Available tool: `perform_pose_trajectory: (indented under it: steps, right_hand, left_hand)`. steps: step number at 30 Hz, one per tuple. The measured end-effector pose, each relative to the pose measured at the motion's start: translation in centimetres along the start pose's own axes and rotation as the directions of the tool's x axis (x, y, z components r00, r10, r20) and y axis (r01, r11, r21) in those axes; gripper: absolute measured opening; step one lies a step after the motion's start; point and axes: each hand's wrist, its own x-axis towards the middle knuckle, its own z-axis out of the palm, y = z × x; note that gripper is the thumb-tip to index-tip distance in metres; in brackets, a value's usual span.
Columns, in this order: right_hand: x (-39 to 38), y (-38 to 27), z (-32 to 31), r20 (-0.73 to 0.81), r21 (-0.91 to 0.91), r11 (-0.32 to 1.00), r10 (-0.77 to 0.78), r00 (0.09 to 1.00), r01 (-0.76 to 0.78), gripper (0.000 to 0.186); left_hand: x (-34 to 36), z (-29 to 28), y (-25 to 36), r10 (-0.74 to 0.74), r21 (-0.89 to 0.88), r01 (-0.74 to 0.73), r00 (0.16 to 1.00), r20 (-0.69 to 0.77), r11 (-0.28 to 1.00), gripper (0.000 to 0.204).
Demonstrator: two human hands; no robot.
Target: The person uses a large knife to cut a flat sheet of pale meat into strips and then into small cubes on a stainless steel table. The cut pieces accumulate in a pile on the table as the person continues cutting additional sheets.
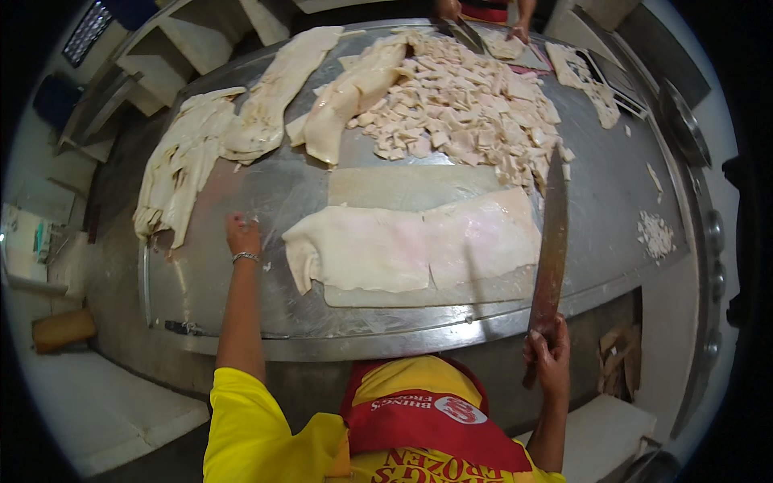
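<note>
My right hand (547,350) grips a long knife (552,225), its stained blade pointing away from me at the cutting board's right edge. A wide pale slab of skin (370,245), with a slit near its middle, lies across the pale board (411,183). Left of the slab, my left hand (243,232) is low over the steel table (197,294), fingers curled; whether the small pale bits there are in its grip is unclear. Beyond the board are a big heap of cut pale pieces (459,105) and several long sheets (177,161) of the same material.
At the far edge, another person's hands (519,28) work with a blade (467,36). A weighing scale or tray (620,84) sits at the back right, small scraps (656,233) at right. Concrete shelving (193,44) stands behind; a brown block (63,330) lies lower left.
</note>
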Motion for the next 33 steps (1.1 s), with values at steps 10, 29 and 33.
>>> perform_pose_trajectory:
  steps: [10, 29, 33]
  right_hand:
    - [0.0, 3.7, -0.5, -0.123, -0.521, 0.838, -0.26, 0.958, 0.161, 0.023]
    - [0.5, -0.6, 3.5, 0.012, -0.865, 0.484, -0.24, 0.971, 0.131, 0.029]
    - [0.2, 0.4, 3.1, 0.023, -0.872, 0.469, -0.246, 0.969, 0.14, 0.032]
  left_hand:
    - [-19.2, 12.9, 8.1, 0.716, -0.145, -0.828, 0.364, 0.595, 0.542, 0.044]
    - [-25.7, 16.7, 12.2, 0.681, 0.059, -0.825, 0.503, 0.533, 0.562, 0.042]
    - [-25.7, 16.7, 12.0, 0.675, 0.071, -0.818, 0.517, 0.526, 0.571, 0.043]
